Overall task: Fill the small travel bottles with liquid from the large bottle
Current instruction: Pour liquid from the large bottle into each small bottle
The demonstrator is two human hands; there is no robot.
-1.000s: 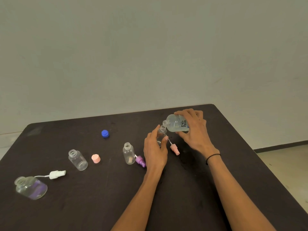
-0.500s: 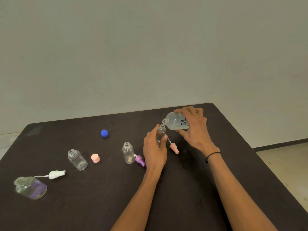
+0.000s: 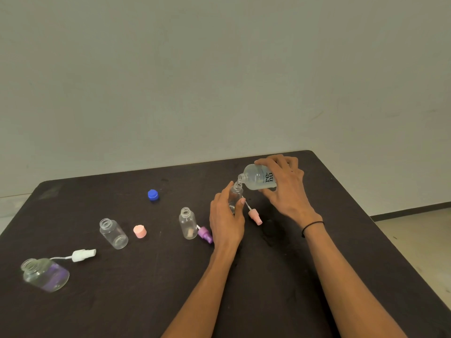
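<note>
Pouring step in hand. Right hand [image 3: 285, 189] wraps the large clear plastic bottle with black lettering [image 3: 260, 177], tipped nearly on its side, neck touching or just above the mouth of the small clear travel bottle [image 3: 235, 197]. Left hand [image 3: 227, 220] has its grip closed round that small bottle, thumb and fingers on either side, steadying it upright on the dark matte worktop [image 3: 268, 276]. Liquid stream too fine to see; fill level cannot be told.

Judgement: early to middle of the task. Three more open bottles wait to the left: a slim clear bottle [image 3: 188, 223], a wider clear jar-like bottle [image 3: 113, 233], and a squat clear bottle with a purple tint [image 3: 45, 274] near the left edge. Whether these hold any liquid is unclear.

Next move likely calls for levelling the large bottle once the small one fills, without bumping the necks, then shifting to the slim bottle.

Loose tops lie about: pink pump cap with tube [image 3: 255, 216] just beside the held bottle, purple pump cap [image 3: 205, 234], pink round cap [image 3: 139, 231], white spray head with tube [image 3: 81, 255], blue screw cap [image 3: 153, 195].

Room: plain pale wall [image 3: 219, 81], dark skirting and light floor at right.
</note>
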